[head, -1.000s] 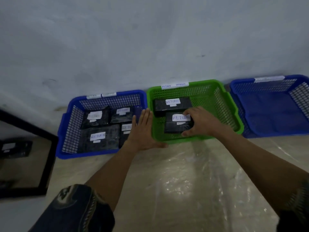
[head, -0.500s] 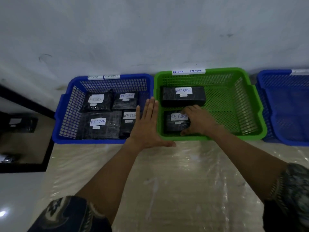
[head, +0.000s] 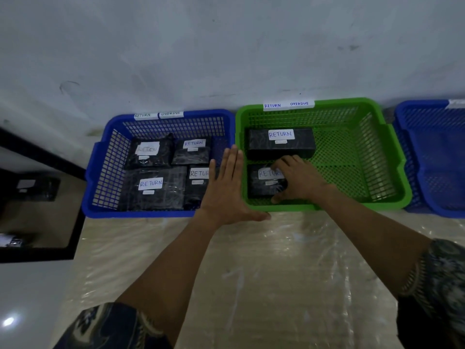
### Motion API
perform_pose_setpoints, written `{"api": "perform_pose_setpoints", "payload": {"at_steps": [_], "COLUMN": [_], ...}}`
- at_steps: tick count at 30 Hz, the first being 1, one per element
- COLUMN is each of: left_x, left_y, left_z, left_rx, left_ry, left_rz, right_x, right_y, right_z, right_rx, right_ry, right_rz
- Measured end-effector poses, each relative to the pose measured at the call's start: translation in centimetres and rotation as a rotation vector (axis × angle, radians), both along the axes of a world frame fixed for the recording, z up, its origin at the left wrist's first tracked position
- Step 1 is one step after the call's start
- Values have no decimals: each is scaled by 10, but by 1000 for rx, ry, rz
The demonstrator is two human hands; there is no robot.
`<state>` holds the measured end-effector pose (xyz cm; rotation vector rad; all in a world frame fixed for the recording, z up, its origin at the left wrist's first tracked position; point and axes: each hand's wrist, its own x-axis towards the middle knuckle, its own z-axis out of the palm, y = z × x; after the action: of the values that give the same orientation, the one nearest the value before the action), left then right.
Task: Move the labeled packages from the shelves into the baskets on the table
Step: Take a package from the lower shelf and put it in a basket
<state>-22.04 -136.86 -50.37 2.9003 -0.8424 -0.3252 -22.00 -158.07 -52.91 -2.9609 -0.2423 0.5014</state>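
Observation:
A green basket (head: 392, 172) stands on the table against the wall, holding two black packages with white RETURN labels. My right hand (head: 299, 181) reaches into it and grips the near package (head: 261, 183), fingers over its top and thumb at its front edge. The far package (head: 280, 143) lies behind it. My left hand (head: 227, 191) lies flat with straight fingers against the green basket's left wall, thumb along its front rim. To its left stands a blue basket (head: 100, 170) holding several black RETURN packages (head: 151, 187).
A second blue basket (head: 427, 157) stands at the right edge of view. The table (head: 251, 273) is covered in clear plastic film. A black-framed shelf (head: 40, 253) with a dark package (head: 35, 188) sits at the left. A pale wall rises behind the baskets.
The view has tilted down and shifted left, so the baskets sit lower and further right in frame. My right hand has lowered the near package onto the green basket's floor. My left hand stays put.

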Motion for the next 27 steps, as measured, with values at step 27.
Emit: {"api": "perform_pose_setpoints", "payload": {"at_steps": [27], "left_x": [-101], "left_y": [136], "left_z": [105], "left_rx": [-232], "left_ry": [-135], "left_rz": [126], "right_x": [-125], "right_y": [124], "right_z": [155], "right_rx": [6], "right_ry": [-295], "right_rz": [-20]}}
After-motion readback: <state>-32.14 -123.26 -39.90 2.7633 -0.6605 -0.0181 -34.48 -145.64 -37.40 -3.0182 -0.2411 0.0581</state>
